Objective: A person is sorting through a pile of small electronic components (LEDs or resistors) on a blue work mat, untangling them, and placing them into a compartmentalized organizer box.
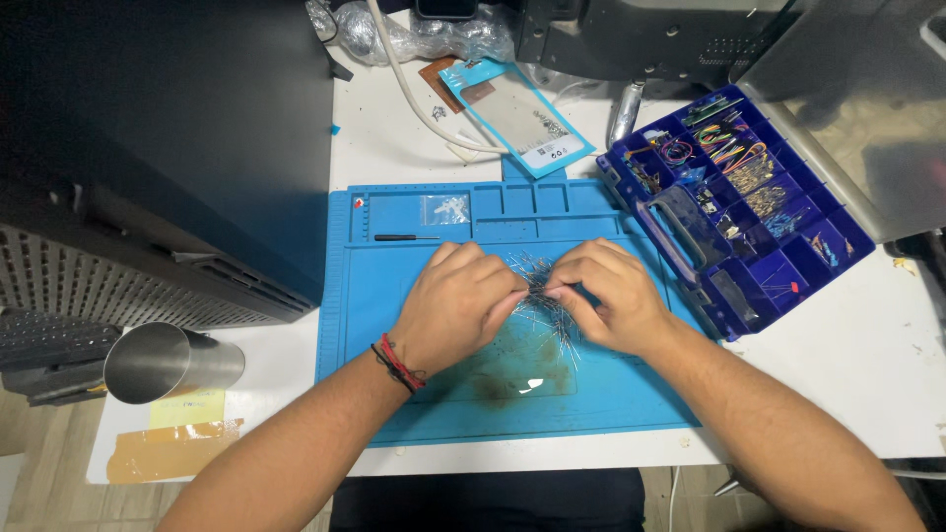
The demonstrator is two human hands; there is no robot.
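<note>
A loose heap of thin metal wire leads (542,296) lies in the middle of the blue work mat (414,296). My left hand (458,305) rests on the mat at the heap's left side, fingertips pinched into the wires. My right hand (606,296) sits on the heap's right side, fingers closed on some of the wires. A red and black cord bracelet (397,363) circles my left wrist. How many wires each hand holds is hidden by the fingers.
A dark blue parts organiser (734,192) stands open at the right, its clear lid (867,108) raised. A small screwdriver (406,237) and a little clear bag (445,208) lie in the mat's top trays. A black case (168,158) looms left, a steel cup (172,361) beside it.
</note>
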